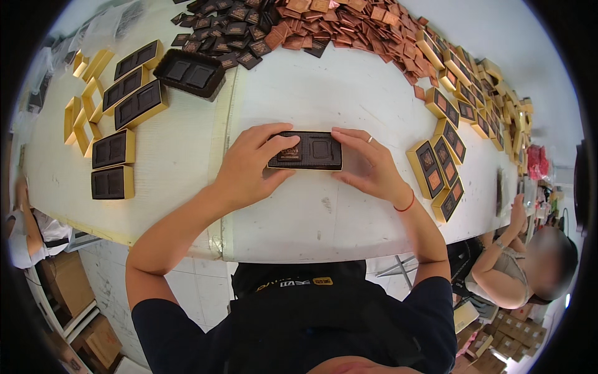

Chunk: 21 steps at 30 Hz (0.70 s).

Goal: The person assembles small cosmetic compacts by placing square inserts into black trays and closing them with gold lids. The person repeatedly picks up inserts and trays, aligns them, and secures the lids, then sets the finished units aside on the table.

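Note:
A gold-edged chocolate box point(334, 163) with a dark plastic tray lies level between my hands over the white table. In its left well sits a dark wrapped chocolate square point(290, 156); the right well is bare. My left hand point(248, 163) is closed on the box's left end, its thumb resting over the top of that square. At the other end my right hand point(374, 167) grips the box between fingers and thumb. A ring and a red string are on this right hand and wrist.
Beyond the box lie heaps of dark squares point(230, 28) and copper squares point(361, 28). Boxes with bare trays point(112, 149), gold sleeves point(87, 134) and a stack of trays point(190, 73) stand left. Filled boxes point(428, 168) line the right. A person point(511, 268) sits at right.

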{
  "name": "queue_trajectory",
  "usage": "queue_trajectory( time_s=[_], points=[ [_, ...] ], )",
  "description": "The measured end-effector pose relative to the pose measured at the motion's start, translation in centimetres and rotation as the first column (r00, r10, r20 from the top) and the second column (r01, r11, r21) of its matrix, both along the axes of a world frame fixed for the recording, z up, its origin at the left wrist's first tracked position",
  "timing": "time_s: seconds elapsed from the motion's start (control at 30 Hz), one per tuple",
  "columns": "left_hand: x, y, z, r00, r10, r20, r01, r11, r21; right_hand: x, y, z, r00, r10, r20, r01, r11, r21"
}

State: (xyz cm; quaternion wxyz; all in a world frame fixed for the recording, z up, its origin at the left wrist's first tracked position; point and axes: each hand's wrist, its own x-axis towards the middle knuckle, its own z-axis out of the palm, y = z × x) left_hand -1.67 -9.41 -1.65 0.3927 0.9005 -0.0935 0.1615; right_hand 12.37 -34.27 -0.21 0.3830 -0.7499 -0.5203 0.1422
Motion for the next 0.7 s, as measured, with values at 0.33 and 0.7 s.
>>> queue_trajectory(
  time_s=[0.33, 0.7],
  points=[
    [-0.2, -0.1, 0.6, 0.999, -0.014, 0.048, 0.005, 0.982, 0.189, -1.1, 0.6, 0.5, 0.996, -0.064, -0.059, 0.067, 0.996, 0.053],
    [-1.5, -1.1, -0.1, 0.983, -0.066, 0.173, -0.038, 0.843, 0.537, 5.2, 2.1, 3.8, 0.99, 0.136, -0.041, -0.139, 0.987, -0.081]
  ],
)
